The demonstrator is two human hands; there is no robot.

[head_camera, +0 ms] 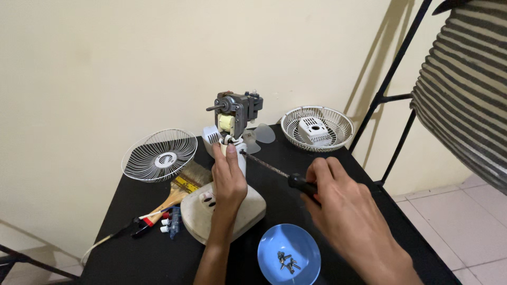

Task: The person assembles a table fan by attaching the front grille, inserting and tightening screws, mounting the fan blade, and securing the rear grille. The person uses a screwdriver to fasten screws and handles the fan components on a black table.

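2 hands: fan stand [232,158], screwdriver [280,174].

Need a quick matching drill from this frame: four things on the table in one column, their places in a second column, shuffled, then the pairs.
Things
1. blue bowl
2. screwdriver
3. wire fan guard
4. paintbrush

Places
A. leaning at the table's back left edge
B. held in the right hand, tip at the fan neck
C. near front edge, with small screws inside
D. lying flat, left of the fan base

Pairs: 1-C, 2-B, 3-A, 4-D. The left hand grips the fan neck below the bare motor.
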